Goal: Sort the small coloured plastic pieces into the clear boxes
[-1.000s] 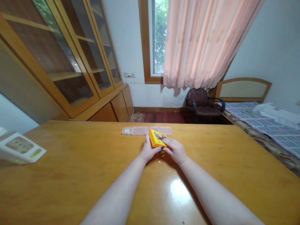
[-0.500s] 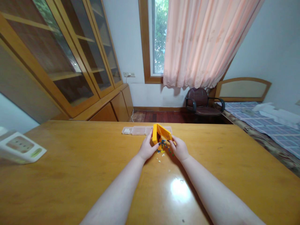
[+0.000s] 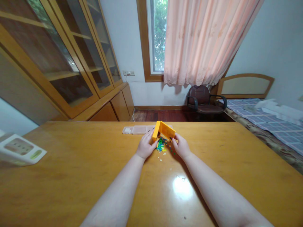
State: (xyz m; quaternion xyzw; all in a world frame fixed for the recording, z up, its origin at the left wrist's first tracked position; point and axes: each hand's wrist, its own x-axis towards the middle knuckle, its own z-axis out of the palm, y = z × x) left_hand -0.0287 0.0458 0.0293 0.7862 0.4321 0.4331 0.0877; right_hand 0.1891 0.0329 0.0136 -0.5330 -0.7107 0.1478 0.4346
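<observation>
Within the last second the yellow box (image 3: 166, 130) has gone from showing its printed face upward to standing spread open like a tent, with its print turned out of sight. Half a second ago only a thin scatter of blue lay under it; now a fuller heap of small green and blue pieces (image 3: 162, 144) sits below the opening, so at least a good part of its load appears to be out on the worktop (image 3: 94, 170).

The left hand (image 3: 145, 147) grips the box's left part from the side, and the right hand (image 3: 181, 146) pinches the outer edge of the right-hand panel. The box is held tilted between them, just above the heap and near the far edge of the worktop.

Its plain inner face is a warm orange-yellow, with two stiff walls meeting at a ridge on top (whether anything remains inside is hidden from here). The pieces are tiny and mixed, mostly green and blue, with a yellow bit (image 3: 164, 150) at the near side and a few white crumbs (image 3: 161, 160) apart, nearer the wearer. Behind the left hand lies a clear compartmented case (image 3: 139, 129), partly covered by fingers and box.
</observation>
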